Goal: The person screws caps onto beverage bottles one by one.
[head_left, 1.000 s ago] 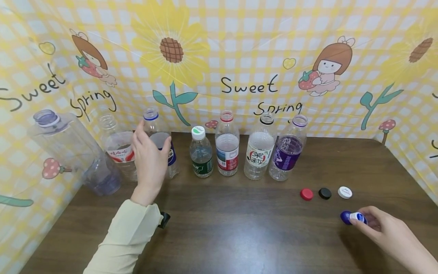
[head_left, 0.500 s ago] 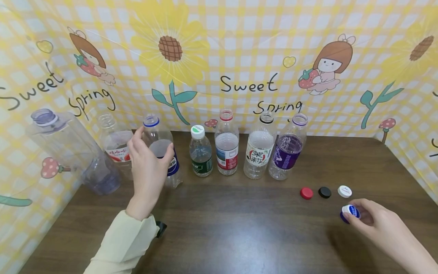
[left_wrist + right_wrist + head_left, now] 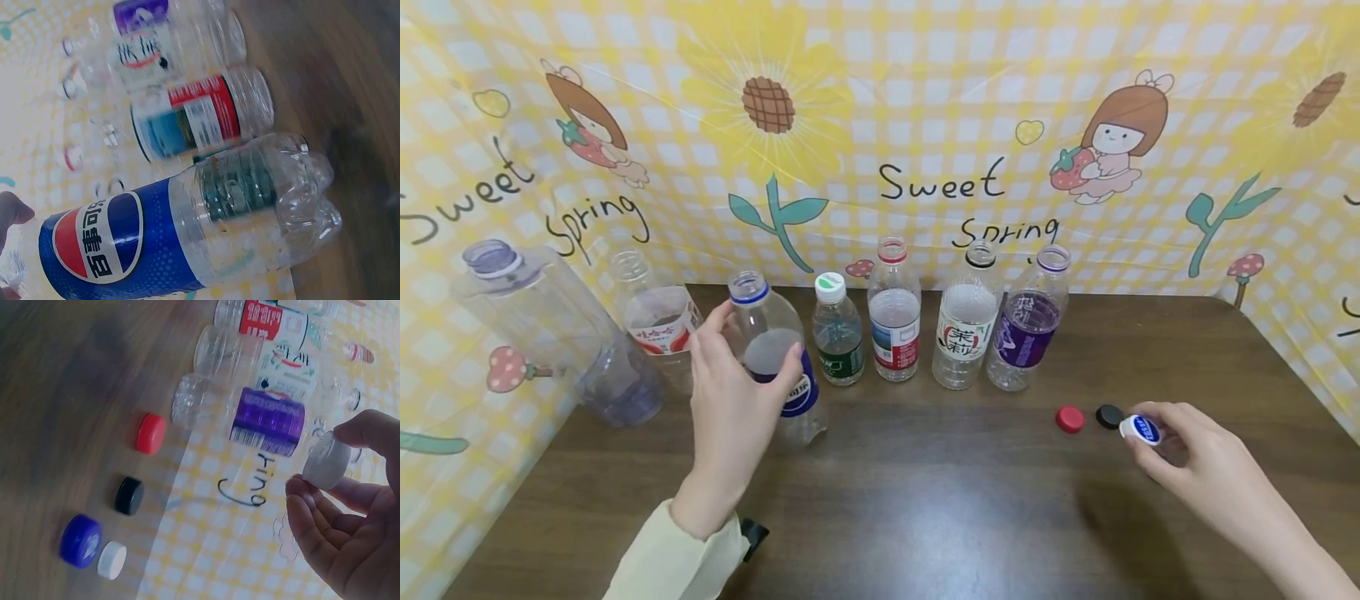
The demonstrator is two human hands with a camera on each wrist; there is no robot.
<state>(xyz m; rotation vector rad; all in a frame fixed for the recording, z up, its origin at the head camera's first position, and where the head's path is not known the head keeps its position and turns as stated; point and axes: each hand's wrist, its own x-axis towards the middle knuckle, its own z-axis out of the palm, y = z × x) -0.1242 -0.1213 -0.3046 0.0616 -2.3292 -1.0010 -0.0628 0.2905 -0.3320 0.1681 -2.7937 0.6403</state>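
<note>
My left hand (image 3: 730,408) grips a clear, uncapped Pepsi bottle (image 3: 802,392) round its upper part. The bottle leans, and a blue ring circles its open neck; its blue label with the round logo (image 3: 97,237) fills the lower left of the left wrist view. At the right, my right hand (image 3: 1213,467) pinches a white bottle cap (image 3: 1144,429) with a blue printed top between thumb and fingers, above the table. Below it lie a red cap (image 3: 1070,419) and a black cap (image 3: 1108,416). A blue cap (image 3: 81,541) and another white cap (image 3: 112,560) show in the right wrist view.
Along the back stand a small green-labelled bottle (image 3: 839,342) with a white cap, and open bottles with red (image 3: 895,333), white (image 3: 962,333) and purple (image 3: 1028,333) labels. Far left are a red-and-white-labelled bottle (image 3: 662,329) and a big purplish one (image 3: 568,333). A patterned cloth (image 3: 880,83) hangs behind.
My left hand has brought the Pepsi bottle forward and to the right, out of the row. My right hand has lifted the white cap up and leftward, from beside the blue cap.
</note>
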